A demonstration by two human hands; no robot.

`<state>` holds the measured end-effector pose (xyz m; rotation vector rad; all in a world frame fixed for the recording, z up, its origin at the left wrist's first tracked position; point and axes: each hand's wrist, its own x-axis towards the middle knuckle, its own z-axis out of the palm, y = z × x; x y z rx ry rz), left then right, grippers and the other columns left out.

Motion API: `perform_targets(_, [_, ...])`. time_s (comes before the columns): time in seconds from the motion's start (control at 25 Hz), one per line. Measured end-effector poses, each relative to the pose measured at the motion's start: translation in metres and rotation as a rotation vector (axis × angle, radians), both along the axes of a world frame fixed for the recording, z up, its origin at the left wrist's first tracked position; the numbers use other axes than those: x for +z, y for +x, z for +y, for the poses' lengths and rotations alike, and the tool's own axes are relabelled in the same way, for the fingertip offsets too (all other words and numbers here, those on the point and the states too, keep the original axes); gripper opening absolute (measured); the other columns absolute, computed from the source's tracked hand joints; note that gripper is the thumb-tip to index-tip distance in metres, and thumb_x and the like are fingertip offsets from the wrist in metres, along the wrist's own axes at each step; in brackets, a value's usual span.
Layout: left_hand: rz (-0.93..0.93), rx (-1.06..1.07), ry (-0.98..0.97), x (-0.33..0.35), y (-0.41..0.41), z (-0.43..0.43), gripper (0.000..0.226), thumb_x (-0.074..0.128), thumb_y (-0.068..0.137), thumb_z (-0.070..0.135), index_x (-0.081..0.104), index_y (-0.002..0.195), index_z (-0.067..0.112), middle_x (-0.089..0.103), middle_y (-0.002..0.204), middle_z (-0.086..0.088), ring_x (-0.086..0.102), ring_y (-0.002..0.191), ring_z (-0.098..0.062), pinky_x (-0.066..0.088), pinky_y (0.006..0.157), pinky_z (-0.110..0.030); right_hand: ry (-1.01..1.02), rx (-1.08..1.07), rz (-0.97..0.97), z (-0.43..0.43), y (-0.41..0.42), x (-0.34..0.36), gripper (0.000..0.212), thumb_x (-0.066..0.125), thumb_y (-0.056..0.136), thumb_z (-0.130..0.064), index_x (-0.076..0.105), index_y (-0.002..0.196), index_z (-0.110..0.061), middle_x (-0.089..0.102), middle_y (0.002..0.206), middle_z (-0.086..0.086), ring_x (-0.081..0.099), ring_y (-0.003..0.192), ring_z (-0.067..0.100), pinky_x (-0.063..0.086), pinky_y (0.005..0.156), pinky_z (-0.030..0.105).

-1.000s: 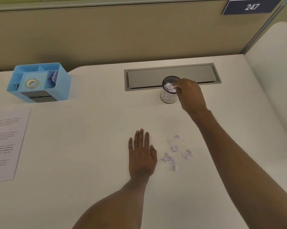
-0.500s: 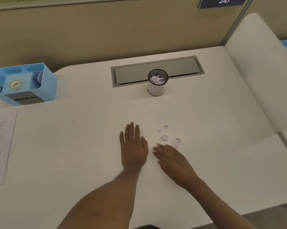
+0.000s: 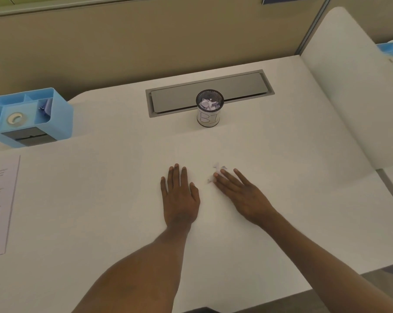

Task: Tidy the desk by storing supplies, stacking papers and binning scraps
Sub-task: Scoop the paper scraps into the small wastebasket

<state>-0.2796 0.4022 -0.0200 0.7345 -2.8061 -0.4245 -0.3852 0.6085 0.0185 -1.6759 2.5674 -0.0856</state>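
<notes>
One white desk (image 3: 100, 199) fills most of the frame, with a beige partition (image 3: 123, 46) along the top edge. Both bare forearms rise from the bottom of the frame toward its centre.

The left hand (image 3: 179, 197) lies palm down on the desk just left of centre, its fingers straight and close together, the thumb a little apart, holding nothing. The right hand (image 3: 243, 195) sits just beside it to the right, also palm down and angled toward the upper left. Its fingers are straight and slightly spread, and their tips rest on or right against a few paper scraps (image 3: 218, 167). Those scraps are small, pale and blurred, so how many lie under the fingers is hard to tell.

A blue organizer (image 3: 62, 118) stands at the left edge, upper half of the frame, with a roll of tape (image 3: 15, 118) in its middle compartment. Below it, at the left edge, a printed sheet (image 3: 1, 206) lies flat and is partly cut off.

A grey cable hatch (image 3: 236, 85) is set into the desk above centre. In front of it stands a dark mesh cup (image 3: 209, 119) wrapped in a white label with handwritten letters. It is upright and well apart from both hands, and holds crumpled white and lilac paper bits (image 3: 208, 103).
</notes>
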Motion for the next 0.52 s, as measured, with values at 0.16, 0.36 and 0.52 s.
perform_targets(0.16, [0.003,-0.003,0.000,-0.001,0.000,0.000,0.055,0.040,0.109,0.029,0.042,0.160,0.010,0.034,0.172,-0.011,0.025,0.163,-0.027,0.019,0.132,-0.053,-0.164,-0.603,-0.179,0.000,0.012,0.017,0.078,0.060,0.094,-0.055,0.031,0.156,-0.017,0.040,0.155,0.000,0.039,0.142,0.019,0.043,0.110,0.039])
perform_targets(0.36, [-0.008,0.004,0.010,-0.003,-0.001,0.000,0.057,0.038,0.107,0.030,0.043,0.160,0.010,0.034,0.172,-0.010,0.027,0.162,-0.027,0.020,0.132,-0.053,-0.229,-0.883,-0.494,-0.011,0.029,0.012,0.083,0.080,0.084,-0.028,0.033,0.150,-0.008,0.044,0.132,0.009,0.057,0.115,0.028,0.050,0.084,0.033])
perform_targets(0.52, [-0.002,0.002,0.015,-0.004,-0.001,-0.001,0.056,0.039,0.107,0.030,0.042,0.160,0.010,0.033,0.173,-0.010,0.025,0.163,-0.026,0.019,0.133,-0.053,-0.446,-0.830,-0.537,-0.034,0.012,0.014,0.065,0.075,0.088,-0.012,0.044,0.144,-0.006,0.052,0.123,0.011,0.061,0.100,0.024,0.054,0.088,0.038])
